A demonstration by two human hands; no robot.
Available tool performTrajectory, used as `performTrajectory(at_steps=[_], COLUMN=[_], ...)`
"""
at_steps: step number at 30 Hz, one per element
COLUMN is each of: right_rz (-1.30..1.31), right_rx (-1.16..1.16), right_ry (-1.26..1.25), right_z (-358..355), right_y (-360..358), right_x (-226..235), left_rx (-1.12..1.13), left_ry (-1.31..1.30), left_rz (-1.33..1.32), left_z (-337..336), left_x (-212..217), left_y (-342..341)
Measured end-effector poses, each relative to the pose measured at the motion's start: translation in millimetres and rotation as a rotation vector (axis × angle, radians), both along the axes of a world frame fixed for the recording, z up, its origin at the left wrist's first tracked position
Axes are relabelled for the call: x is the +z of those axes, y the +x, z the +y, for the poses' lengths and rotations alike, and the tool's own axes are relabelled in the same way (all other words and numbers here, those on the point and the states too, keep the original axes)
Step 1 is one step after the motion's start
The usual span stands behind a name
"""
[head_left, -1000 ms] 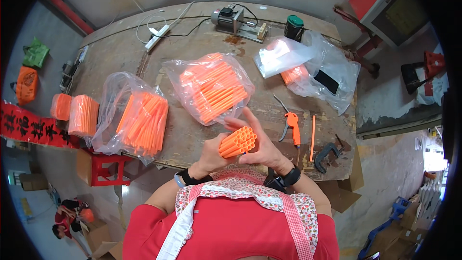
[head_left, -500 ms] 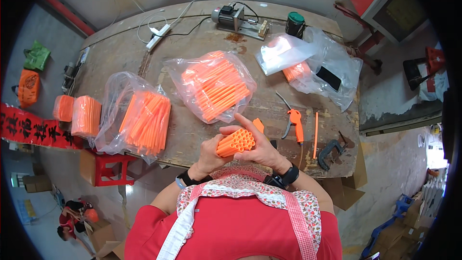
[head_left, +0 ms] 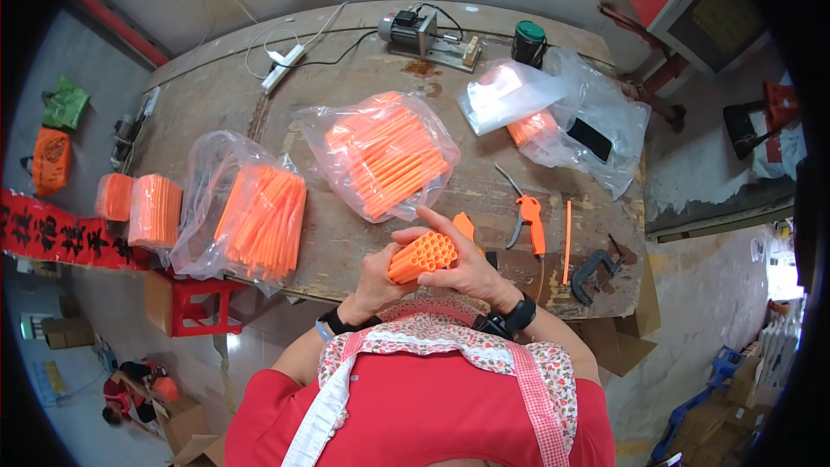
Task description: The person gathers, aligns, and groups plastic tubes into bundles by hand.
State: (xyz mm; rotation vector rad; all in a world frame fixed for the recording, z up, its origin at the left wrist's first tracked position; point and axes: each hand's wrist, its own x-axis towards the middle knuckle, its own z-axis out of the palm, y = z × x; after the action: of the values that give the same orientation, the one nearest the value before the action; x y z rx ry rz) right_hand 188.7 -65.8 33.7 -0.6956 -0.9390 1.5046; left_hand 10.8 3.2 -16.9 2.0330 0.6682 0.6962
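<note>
A bundle of orange plastic tubes [head_left: 421, 258] sits between my two hands, its open round ends turned up and to the right. My left hand [head_left: 378, 281] wraps the bundle's left side. On the other side my right hand [head_left: 471, 268] closes round it, thumb across the front and index finger stretched along the far side. Just beyond my hands lies a clear plastic bag of orange tubes [head_left: 389, 156]. Another open bag of tubes [head_left: 262, 220] is to the left. An orange air blow gun [head_left: 532, 223] and a single orange tube [head_left: 567, 242] lie to my right.
On the wooden table [head_left: 285, 147] are a small motor [head_left: 411, 30], a power strip [head_left: 284, 69], a green-lidded jar [head_left: 529, 43], a phone [head_left: 590, 140] on plastic bags and a C-clamp [head_left: 595, 277]. Bundled tubes [head_left: 156, 209] stand at the left edge, above a red stool [head_left: 203, 307].
My hands and the tube bundle have barely shifted, keeping the same hold. In the lower left background, another person has moved slightly by a cardboard box.
</note>
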Motion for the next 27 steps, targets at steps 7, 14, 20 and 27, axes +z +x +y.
performTrajectory(at_steps=[7,14,20,27], right_rz=[-0.023,-0.177,-0.182,-0.245], right_rx=[0.022,0.071,0.122,0.108], right_ry=[0.011,0.042,0.091,0.057], right_z=[1,0,3,3], right_y=[-3,-4,-6,-7], right_x=[1,11,4,2], left_rx=[0.019,0.052,0.056,0.066], left_ry=[-0.001,0.129,0.244,0.191], left_rz=[-0.028,-0.103,-0.144,-0.140], left_z=[1,3,5,5], left_x=[-8,1,-5,-10], left_y=[-6,-4,-6,-8])
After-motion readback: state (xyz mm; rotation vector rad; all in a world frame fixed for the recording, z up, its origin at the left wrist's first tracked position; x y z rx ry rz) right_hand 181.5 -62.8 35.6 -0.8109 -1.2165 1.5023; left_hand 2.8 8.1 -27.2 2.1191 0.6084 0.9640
